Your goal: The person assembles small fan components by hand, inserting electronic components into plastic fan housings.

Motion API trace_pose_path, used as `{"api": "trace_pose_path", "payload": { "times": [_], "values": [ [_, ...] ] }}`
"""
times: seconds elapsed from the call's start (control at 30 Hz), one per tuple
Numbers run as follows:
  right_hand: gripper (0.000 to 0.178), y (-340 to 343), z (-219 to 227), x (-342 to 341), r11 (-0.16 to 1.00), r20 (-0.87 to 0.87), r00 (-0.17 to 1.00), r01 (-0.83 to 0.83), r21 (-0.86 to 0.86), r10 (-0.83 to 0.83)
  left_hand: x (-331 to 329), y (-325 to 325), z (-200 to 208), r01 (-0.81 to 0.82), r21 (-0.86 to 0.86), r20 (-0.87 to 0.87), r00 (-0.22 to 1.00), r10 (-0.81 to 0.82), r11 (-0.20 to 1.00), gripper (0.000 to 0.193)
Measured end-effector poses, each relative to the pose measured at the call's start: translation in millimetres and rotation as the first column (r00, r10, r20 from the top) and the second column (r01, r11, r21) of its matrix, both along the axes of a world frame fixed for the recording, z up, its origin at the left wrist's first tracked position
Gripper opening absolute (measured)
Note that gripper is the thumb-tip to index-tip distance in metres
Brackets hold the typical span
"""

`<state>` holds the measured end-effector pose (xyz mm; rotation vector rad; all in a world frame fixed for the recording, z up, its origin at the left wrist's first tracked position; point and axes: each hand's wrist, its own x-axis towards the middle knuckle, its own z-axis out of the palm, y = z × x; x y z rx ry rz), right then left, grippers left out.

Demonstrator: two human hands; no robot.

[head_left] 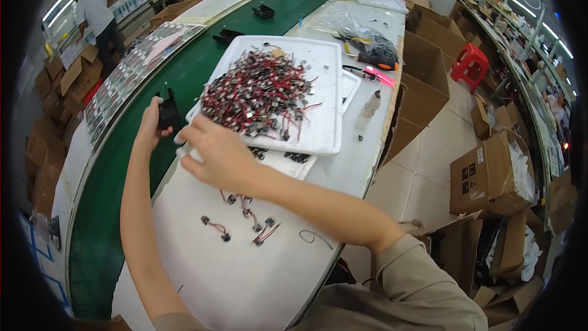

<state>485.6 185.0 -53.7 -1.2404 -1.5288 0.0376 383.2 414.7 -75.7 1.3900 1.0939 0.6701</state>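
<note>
My left hand point(153, 124) grips a small black plastic housing point(168, 113) over the green conveyor belt. Just right of it, my right hand point(215, 152) reaches across the near left corner of a white foam tray point(327, 110). Its covered fingertips are drawn close together in a pinch; whatever lies between them is too small to make out. A heap of small wired parts with red and black leads point(260, 92) fills much of the tray. Several loose wired parts point(215, 228) lie on the white tabletop below my right forearm.
The green conveyor belt point(101, 233) curves along the left, carrying more black housings point(263, 11). Beyond the tray are an orange-and-black-handled tool point(376, 61) and plastic bags point(367, 40). Cardboard boxes point(422, 79) and a red stool point(470, 67) stand right. A person point(101, 18) is far left.
</note>
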Motion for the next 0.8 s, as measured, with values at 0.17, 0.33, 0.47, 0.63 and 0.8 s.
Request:
{"api": "trace_pose_path", "payload": {
  "times": [0.17,0.33,0.47,0.63,0.8],
  "values": [
    [0.016,1.2,-6.9,4.7,1.0,0.02,1.0,0.013,0.023,-0.013,51.8,45.9,-29.9,-0.134,0.118,-0.069,0.987,0.143,0.984,0.035],
    [0.015,1.7,-10.8,8.2,1.0,0.046,0.999,0.025,0.011,-0.025,84.1,45.1,-23.1,-0.173,0.325,-0.315,0.907,0.279,0.93,0.047],
    [0.014,2.8,-8.9,3.8,1.0,0.042,0.999,0.019,0.024,-0.02,76.7,52.5,-28.2,-0.142,0.488,-0.468,0.79,0.396,0.861,0.055],
    [0.014,4.0,-7.1,-1.8,0.999,0.017,1.0,-0.019,0.04,0.018,25.1,19.1,-12.9,-0.08,0.567,-0.399,0.844,0.359,0.82,0.059],
    [0.024,-9.6,-21.2,23.1,0.963,0.289,0.948,-0.055,-0.264,0.134,-70.1,-122.2,35.8,0.651,0.613,-0.79,0.494,0.363,0.448,0.026]
  ]
}}
